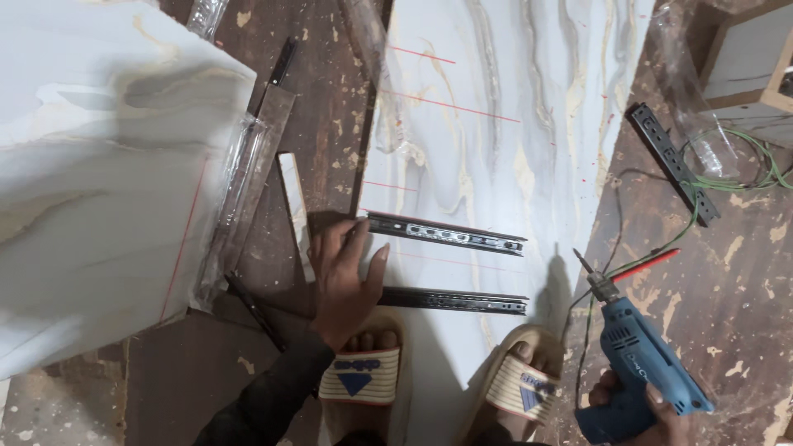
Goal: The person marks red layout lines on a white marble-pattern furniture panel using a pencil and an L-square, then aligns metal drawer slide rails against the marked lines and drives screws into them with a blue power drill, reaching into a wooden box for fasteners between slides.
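The left hand [343, 281] lies open, fingers spread flat on the marbled board [496, 140], its fingertips touching the left end of the far drawer slide [446, 234]. A second slide [454, 301] lies just right of the palm, nearer. The right hand [652, 409] grips a blue drill [636, 355], near right.

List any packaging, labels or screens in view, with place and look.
Clear plastic sleeve: left of the left hand, long and crinkled, around a dark metal rail.
Clear plastic bag: top right beside green wires, crumpled.
Drill label: on the blue drill in the right hand, pale print.
No screens.
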A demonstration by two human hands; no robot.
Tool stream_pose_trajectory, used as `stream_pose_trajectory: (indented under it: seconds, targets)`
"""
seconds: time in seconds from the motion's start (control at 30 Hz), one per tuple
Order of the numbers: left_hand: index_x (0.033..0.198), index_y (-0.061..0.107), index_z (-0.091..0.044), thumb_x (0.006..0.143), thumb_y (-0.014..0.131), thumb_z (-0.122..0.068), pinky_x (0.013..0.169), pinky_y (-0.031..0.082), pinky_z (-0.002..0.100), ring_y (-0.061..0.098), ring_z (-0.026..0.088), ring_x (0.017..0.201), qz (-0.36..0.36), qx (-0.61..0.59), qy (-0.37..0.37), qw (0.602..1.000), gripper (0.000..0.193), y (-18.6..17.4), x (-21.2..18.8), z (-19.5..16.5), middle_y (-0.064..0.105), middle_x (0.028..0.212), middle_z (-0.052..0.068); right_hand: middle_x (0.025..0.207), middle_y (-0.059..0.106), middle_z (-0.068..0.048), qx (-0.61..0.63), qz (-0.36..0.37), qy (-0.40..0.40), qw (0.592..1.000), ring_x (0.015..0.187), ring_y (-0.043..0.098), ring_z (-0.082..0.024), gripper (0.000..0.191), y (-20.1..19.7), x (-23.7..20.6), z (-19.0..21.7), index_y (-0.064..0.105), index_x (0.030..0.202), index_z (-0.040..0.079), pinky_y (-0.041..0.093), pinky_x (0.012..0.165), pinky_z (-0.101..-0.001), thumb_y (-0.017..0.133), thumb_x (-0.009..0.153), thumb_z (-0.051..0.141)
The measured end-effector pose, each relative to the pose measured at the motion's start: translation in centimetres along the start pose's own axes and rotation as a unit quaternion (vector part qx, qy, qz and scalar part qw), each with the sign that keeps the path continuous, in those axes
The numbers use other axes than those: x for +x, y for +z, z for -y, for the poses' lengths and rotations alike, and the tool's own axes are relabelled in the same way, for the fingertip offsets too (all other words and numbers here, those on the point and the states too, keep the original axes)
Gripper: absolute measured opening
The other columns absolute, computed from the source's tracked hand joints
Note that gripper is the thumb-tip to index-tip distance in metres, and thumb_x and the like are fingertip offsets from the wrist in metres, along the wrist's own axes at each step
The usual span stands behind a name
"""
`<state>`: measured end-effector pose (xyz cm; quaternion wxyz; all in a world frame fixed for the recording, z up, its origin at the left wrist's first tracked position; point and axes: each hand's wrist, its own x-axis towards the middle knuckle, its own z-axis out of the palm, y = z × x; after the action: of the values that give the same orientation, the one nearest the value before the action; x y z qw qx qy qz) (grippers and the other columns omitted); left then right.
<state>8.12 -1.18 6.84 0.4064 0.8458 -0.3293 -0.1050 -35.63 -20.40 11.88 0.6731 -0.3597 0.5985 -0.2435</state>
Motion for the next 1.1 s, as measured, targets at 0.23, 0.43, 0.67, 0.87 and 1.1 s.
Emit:
stream_pose_trajectory:
  seconds: [0.23, 0.43, 0.67, 0.87, 1.1]
  targets:
    - [0.128, 0.067, 0.0, 0.098, 0.068, -0.02, 0.101, 0.046, 0.044, 0.059, 0.033, 0.116, -0.008, -0.03, -0.028, 0.999, 0.036, 0.4, 0.2, -0.6, 0.06, 0.126, 0.017, 0.11, 0.068, -0.017, 0.093, -0.029, 0.044, 0.994, 0.086, 0.066, -0.028, 0.073, -6.8, 7.0, -4.8, 0.051, 0.146, -0.002, 0.057, 0.075, -0.0428, 0.065, 0.098, 0.051]
    - [0.121, 0.071, -0.003, 0.105, 0.06, -0.012, 0.087, 0.056, 0.03, 0.067, 0.02, 0.101, -0.024, -0.117, -0.05, 0.992, 0.021, 0.2, 0.9, -2.1, 0.061, 0.121, 0.011, 0.104, 0.074, -0.012, -0.688, -0.164, -0.052, 0.705, 0.086, 0.073, -0.026, 0.058, -7.0, 9.7, 1.9, 0.064, 0.137, 0.008, 0.059, 0.074, -0.0392, 0.072, 0.091, 0.042]
    - [0.117, 0.071, -0.003, 0.108, 0.057, -0.011, 0.095, 0.053, 0.035, 0.065, 0.023, 0.111, 0.019, -0.097, 0.018, 0.995, 0.018, 1.7, 1.4, -5.0, 0.061, 0.12, 0.011, 0.098, 0.077, -0.013, -0.581, -0.115, -0.359, 0.721, 0.086, 0.076, -0.027, 0.032, 0.0, 14.2, 12.2, 0.072, 0.123, 0.006, 0.06, 0.076, -0.0387, 0.076, 0.1, 0.029]
    - [0.116, 0.072, -0.003, 0.099, 0.062, -0.013, 0.083, 0.054, 0.035, 0.066, 0.024, 0.098, 0.06, -0.071, 0.006, 0.996, 0.022, 1.2, 1.1, -5.3, 0.063, 0.118, 0.013, 0.134, 0.061, -0.026, -0.629, -0.031, -0.482, 0.609, 0.121, 0.057, -0.048, 0.058, 7.7, 28.4, 12.7, 0.058, 0.143, 0.0, 0.047, 0.102, -0.0533, 0.075, 0.09, 0.014]
    - [0.115, 0.069, -0.003, 0.103, 0.059, -0.018, 0.076, 0.056, 0.034, 0.066, 0.024, 0.096, 0.006, -0.055, -0.084, 0.995, 0.022, -2.5, 1.8, -2.2, 0.062, 0.115, 0.015, 0.121, 0.064, -0.022, -0.756, -0.066, -0.318, 0.569, 0.118, 0.058, -0.043, 0.055, 10.1, 32.2, 11.9, 0.065, 0.129, 0.005, 0.038, 0.105, -0.063, 0.08, 0.089, 0.04]
